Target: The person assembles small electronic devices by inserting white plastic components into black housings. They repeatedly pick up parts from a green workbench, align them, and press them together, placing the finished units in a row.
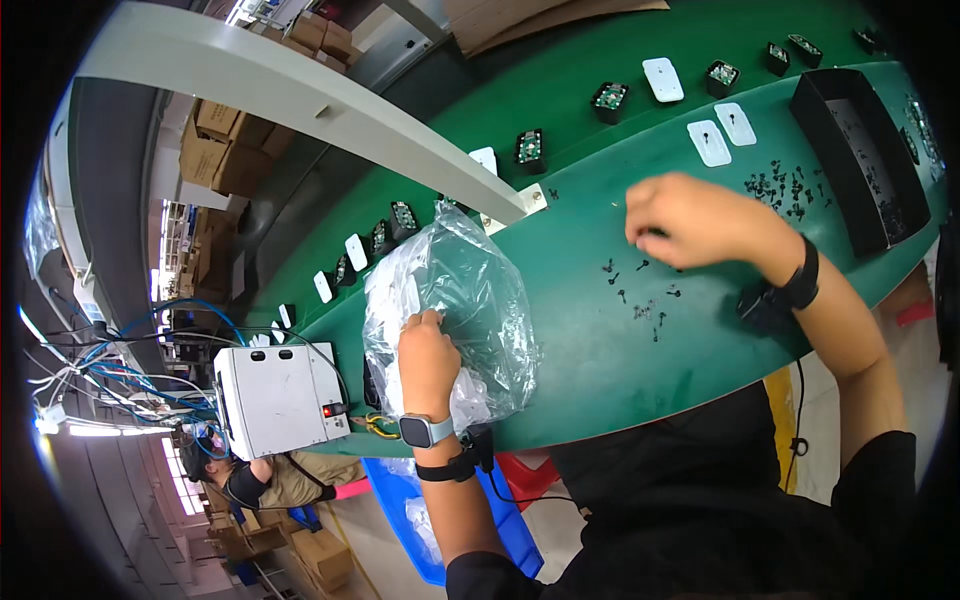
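My left hand [428, 362] is at a clear plastic bag [490, 300] with white pieces in it. Its fingers bend down into the film, and what they grip is hidden. Over the green table my right hand [695, 220] hovers, slightly blurred, fingers curled together; anything between them is too small to make out. Below it lie several loose small black parts with round heads [642, 290]. A larger pile of the same black parts [790, 188] spreads to the right, near two white rounded covers [710, 144], each with a dark piece on it.
A long black tray [870, 150] stands at the right. Black boxes with circuit boards [530, 150] and white covers line the green belt [570, 80] behind. A metal post [330, 110] meets the table. At left are a white machine [280, 400], yellow-handled pliers [382, 428] and another person [260, 480].
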Motion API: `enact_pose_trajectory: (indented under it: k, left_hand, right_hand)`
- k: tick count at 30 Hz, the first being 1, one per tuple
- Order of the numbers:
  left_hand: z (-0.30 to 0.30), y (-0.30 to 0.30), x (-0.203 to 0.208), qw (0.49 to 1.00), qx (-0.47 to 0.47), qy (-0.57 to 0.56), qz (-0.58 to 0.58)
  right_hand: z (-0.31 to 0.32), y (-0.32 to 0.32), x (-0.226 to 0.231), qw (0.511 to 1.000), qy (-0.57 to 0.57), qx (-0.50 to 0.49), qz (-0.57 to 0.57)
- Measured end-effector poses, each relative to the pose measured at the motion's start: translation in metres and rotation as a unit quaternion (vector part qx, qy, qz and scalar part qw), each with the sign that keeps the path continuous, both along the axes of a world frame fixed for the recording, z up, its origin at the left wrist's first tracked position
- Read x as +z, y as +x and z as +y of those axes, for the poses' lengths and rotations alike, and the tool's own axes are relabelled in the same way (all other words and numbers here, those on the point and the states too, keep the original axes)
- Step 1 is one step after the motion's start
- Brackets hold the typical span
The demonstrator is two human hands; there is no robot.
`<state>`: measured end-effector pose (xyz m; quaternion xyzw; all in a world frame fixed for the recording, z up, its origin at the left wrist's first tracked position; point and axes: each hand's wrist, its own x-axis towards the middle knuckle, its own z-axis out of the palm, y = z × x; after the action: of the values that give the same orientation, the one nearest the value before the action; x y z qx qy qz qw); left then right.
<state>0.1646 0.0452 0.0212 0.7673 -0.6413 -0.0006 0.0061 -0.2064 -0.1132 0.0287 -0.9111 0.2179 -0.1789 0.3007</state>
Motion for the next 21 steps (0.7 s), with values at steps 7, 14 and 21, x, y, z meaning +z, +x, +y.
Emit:
enact_pose_trajectory:
  k: [7, 14, 21]
  left_hand:
    - [0.003, 0.016, 0.001, 0.997, 0.026, 0.044, -0.064]
    - [-0.003, 0.051, -0.004, 0.99, 0.08, 0.065, -0.101]
    - [-0.018, 0.058, -0.014, 0.974, 0.103, -0.053, -0.192]
  right_hand:
    - [0.014, -0.004, -0.027, 0.998, -0.024, -0.001, 0.049]
    - [0.019, -0.001, -0.026, 0.998, -0.067, -0.001, 0.008]
    - [0.019, -0.009, -0.027, 0.996, -0.088, -0.01, 0.005]
